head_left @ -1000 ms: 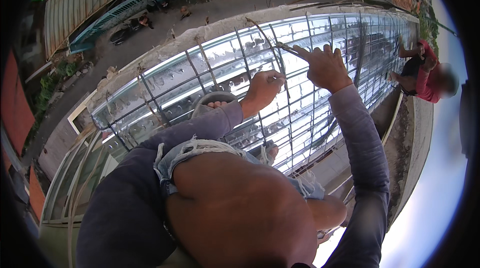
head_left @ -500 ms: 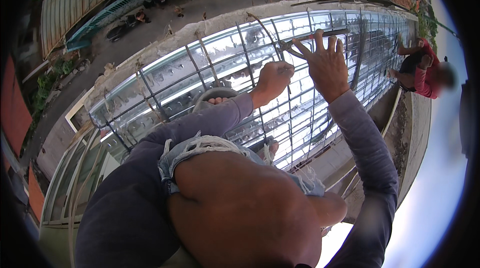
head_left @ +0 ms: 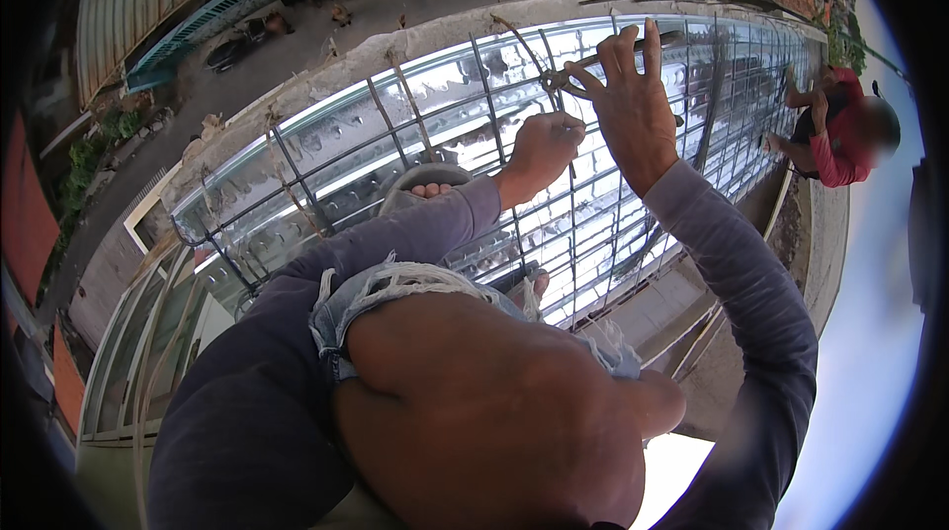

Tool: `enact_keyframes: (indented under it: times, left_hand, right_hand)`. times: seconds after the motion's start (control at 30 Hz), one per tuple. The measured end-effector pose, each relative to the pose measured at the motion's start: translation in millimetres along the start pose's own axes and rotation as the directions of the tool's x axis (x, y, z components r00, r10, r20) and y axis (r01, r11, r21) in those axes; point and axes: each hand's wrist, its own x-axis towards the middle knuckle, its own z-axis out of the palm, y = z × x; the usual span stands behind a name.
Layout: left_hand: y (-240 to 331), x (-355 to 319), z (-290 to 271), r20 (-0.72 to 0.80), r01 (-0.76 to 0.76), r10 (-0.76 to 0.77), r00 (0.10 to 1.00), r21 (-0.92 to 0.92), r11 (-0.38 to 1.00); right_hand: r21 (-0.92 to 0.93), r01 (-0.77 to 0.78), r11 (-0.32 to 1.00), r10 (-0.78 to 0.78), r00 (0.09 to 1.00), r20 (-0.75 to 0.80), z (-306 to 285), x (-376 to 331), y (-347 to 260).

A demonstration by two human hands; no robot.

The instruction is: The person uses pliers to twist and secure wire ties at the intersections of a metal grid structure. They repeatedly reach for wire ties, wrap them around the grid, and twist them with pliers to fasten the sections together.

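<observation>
My right hand point(head_left: 638, 120) is up at the far side of a steel rebar mesh point(head_left: 489, 93), holding a pair of dark metal pincers point(head_left: 583, 68). Some of its fingers stretch over the handles, and the jaws meet the mesh beside a bent bar. Just left of it and nearer to me, my left hand point(head_left: 539, 156) is closed above the mesh. Whatever its fingers may pinch is hidden. Under the bars lies shiny corrugated metal decking point(head_left: 346, 149) with raised dimples.
My sandalled foot point(head_left: 430, 190) rests among the bars. A rough concrete edge point(head_left: 356, 65) runs along the far side, with a street point(head_left: 297, 41) below it. At the right, a person in a red top point(head_left: 840, 139) crouches by the mesh. Window frames point(head_left: 129, 362) stand at lower left.
My right hand has turned and shifted slightly left, its fingers changing position over the pincers' handles; the jaws have moved a little left. My left hand has barely moved. The person's pose has shifted.
</observation>
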Motion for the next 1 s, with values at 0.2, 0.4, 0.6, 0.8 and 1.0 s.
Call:
enact_keyframes:
  times: [0.2, 0.4, 0.6, 0.8, 1.0]
  left_hand:
    - [7.8, -2.1, -0.5, -0.007, 0.032, -0.032, 0.999, 0.031, 0.999]
    - [3.7, -4.0, -2.8, -0.021, 0.034, -0.033, 0.999, 0.021, 0.999]
    - [1.8, -3.6, -1.2, -0.019, 0.005, -0.005, 1.0, 0.008, 1.0]
    - [5.7, -4.5, -1.6, -0.011, 0.082, -0.082, 0.997, -0.035, 0.996]
    - [17.6, -18.7, 5.7, -0.045, 0.133, -0.137, 0.99, -0.087, 0.987]
  right_hand:
    - [0.215, -0.04, 0.976, -0.004, 0.979, 0.202, -3.8, 4.9, -5.2]
    - [0.424, -0.107, 0.899, 0.049, 0.988, 0.146, 18.1, 3.6, -0.2]
    - [0.238, -0.065, 0.969, 0.089, 0.992, -0.094, 1.6, -1.4, -7.7]
    - [0.172, -0.061, 0.983, 0.077, 0.993, -0.087, -2.8, 7.7, -8.4]
    - [0.102, -0.051, 0.994, 0.059, 0.995, -0.078, -7.3, 18.3, -1.7]
